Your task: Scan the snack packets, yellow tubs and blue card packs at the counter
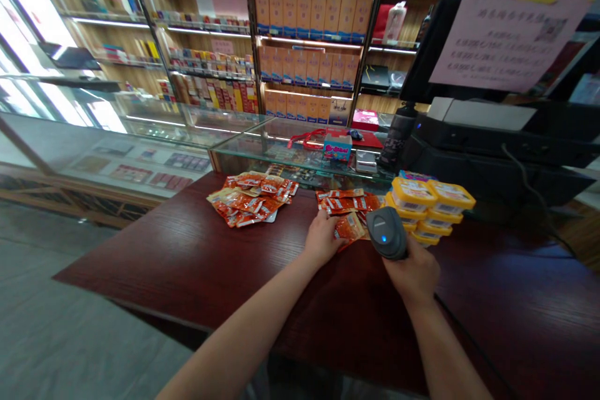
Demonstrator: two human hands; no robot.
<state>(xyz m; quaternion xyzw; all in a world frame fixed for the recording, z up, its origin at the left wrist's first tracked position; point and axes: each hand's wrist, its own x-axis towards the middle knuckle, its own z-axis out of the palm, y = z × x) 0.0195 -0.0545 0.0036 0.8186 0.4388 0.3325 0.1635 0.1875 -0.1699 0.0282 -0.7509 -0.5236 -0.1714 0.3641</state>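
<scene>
- Your right hand is wrapped around the scanner, its blue light lit; aim squarely at the packet's code.
- Your left hand touches the near packet's left edge; whether its fingers pinch is unclear. Best press the film flat, fingertips off the print.
- That packet, orange-red with a pale cream panel, lies on the dark counter, between hand and scanner.
- Beyond: similar packets, loosely overlapping.

two hands; one scanner; two packet heaps; two topmost yellow tubs
</scene>
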